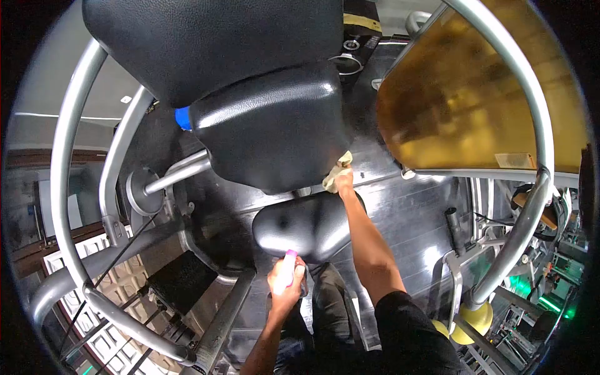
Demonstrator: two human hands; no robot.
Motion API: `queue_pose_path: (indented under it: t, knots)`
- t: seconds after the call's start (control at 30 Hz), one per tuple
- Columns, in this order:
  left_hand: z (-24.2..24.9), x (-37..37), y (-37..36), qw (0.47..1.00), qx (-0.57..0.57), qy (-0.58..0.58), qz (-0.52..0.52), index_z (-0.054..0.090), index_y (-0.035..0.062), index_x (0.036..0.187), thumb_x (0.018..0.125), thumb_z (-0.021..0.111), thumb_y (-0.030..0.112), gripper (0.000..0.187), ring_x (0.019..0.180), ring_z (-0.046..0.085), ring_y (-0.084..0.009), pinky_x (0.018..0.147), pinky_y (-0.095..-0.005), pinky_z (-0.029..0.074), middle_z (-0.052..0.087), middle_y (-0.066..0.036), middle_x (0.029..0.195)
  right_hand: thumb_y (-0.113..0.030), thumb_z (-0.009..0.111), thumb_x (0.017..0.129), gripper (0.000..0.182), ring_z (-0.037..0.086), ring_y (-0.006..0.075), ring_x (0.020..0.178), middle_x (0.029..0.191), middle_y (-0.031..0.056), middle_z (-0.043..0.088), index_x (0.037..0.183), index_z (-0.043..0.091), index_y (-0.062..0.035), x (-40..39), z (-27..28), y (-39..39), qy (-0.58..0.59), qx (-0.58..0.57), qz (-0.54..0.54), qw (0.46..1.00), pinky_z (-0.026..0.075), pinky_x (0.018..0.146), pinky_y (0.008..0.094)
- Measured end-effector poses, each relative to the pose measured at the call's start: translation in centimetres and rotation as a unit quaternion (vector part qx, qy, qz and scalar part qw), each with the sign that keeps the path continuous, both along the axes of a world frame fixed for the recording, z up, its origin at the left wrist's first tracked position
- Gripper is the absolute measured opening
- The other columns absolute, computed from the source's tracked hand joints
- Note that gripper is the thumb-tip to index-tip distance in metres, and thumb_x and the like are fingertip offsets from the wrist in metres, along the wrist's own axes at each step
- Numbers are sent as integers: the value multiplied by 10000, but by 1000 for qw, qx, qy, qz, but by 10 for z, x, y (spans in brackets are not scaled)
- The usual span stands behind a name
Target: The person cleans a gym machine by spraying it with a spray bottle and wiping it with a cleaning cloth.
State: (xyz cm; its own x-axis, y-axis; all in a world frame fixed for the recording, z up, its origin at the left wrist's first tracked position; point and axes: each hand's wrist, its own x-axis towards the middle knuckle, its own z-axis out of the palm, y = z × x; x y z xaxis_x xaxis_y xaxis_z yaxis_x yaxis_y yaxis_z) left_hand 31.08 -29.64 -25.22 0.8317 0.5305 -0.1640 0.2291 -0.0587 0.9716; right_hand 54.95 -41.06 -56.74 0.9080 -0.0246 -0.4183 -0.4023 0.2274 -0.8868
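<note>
My right hand [342, 180] is closed around a pale yellowish cloth [331, 180], pressed against the lower right edge of a black padded seat [272, 131]. Lower down, my left hand [285, 282] grips a white bottle with a pink top [287, 267], held upright in front of my body. Just beyond the bottle lies a smaller black pad [303, 226], shiny with reflected light. Above the seat rises a large black backrest [219, 44]. The cloth's far side and the bottle's lower part are hidden by my fingers.
Curved silver tubes frame both sides, one at the left [65, 150] and one at the right [531, 87]. An amber translucent panel [475, 94] stands at the upper right. A black speaker-like box [355, 53] is behind the seat. Gym equipment [462, 262] fills the lower right.
</note>
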Motion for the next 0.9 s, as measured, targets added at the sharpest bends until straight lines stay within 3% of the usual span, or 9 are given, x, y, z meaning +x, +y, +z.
queue_pose_path:
  t: [0.07,0.1,0.13,0.17,0.23,0.33,0.5,0.8,0.9]
  knots:
    - [3,-1,0,1000,-12,7,-12,588,2,891,865,645,90,108,616,572,-116,583,-273,478,626,-61,747,-44,570,857,316,596,172,858,960,30,610,1169,528,-75,-7,-94,-17,-32,-357,118,926,496,742,325]
    - [1,-3,0,1000,-10,8,-7,588,2,891,865,645,90,108,616,572,-116,583,-273,478,626,-61,747,-44,570,857,316,596,172,858,960,30,610,1169,528,-75,-8,-67,-8,-33,-354,123,927,496,742,325]
    - [-4,-8,4,1000,19,9,-10,593,4,891,864,647,95,109,617,570,-113,585,-272,476,624,-58,744,-42,548,875,329,592,182,890,1013,29,601,1198,503,-80,-11,-11,9,81,-190,0,978,494,773,327]
    - [-5,-10,5,999,48,11,-13,598,6,891,864,649,100,110,619,569,-110,586,-271,473,622,-55,741,-40,527,892,342,589,193,923,1066,29,591,1228,478,-84,-14,27,19,191,-16,-124,974,492,805,330]
    - [-8,-14,9,999,42,13,6,603,7,887,864,650,100,107,624,565,-104,592,-269,471,621,-49,741,-119,516,942,348,561,188,1005,1147,26,556,1276,425,-94,-19,30,26,150,-12,-116,982,483,853,335]
    - [-12,-22,16,999,13,26,42,609,8,875,862,653,102,104,635,557,-94,604,-266,468,617,-36,742,-176,508,961,365,518,189,1104,1222,39,524,1306,408,-107,-18,69,34,89,158,-159,970,447,928,335]
    - [-1,-28,31,995,15,49,87,627,2,909,855,664,95,113,642,547,-99,613,-265,462,581,-24,697,-239,506,963,468,456,203,1213,1347,86,473,1359,407,-9,-39,155,22,31,157,-115,980,360,1028,348]
    - [-20,-47,33,988,114,24,103,619,2,843,827,679,63,87,578,513,-119,557,-296,443,544,-70,645,-238,537,953,424,478,164,1145,1270,37,506,1325,443,-58,-143,171,-61,42,59,-131,989,395,987,330]
    - [-14,-48,30,989,66,57,116,604,12,801,815,690,73,106,547,512,-125,550,-298,448,546,-69,615,-210,560,942,436,492,148,1112,1237,35,521,1323,438,-39,-170,158,-75,53,10,-120,991,398,975,313]
